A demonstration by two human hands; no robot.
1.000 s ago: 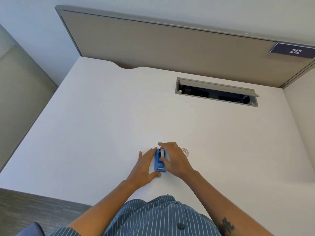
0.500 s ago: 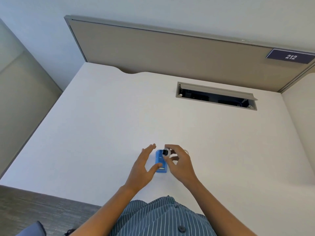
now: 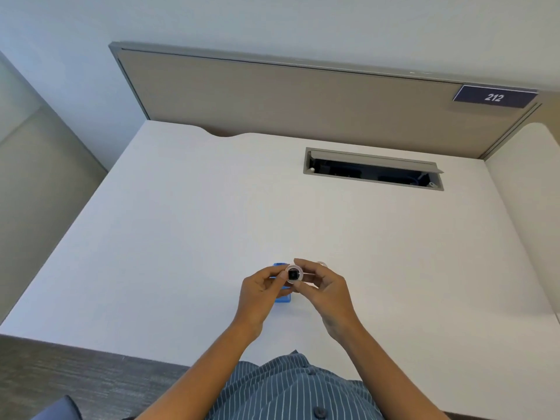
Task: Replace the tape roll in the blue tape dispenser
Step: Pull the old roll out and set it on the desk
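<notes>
Small clear tape roll with black core (image 3: 293,274) pinched between fingertips of left hand (image 3: 261,291) and right hand (image 3: 326,291); blue plastic tape dispenser (image 3: 283,297) on white desk (image 3: 181,225), beneath left fingers.

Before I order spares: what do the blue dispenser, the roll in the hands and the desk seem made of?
Blue dispenser: likely moulded plastic, uniform glossy blue. Tape roll, held in both hands' grip: clear, pale ring around a black hub, probably plastic; too small to be sure. Desk: smooth matte white, likely laminate; core not visible.
</notes>
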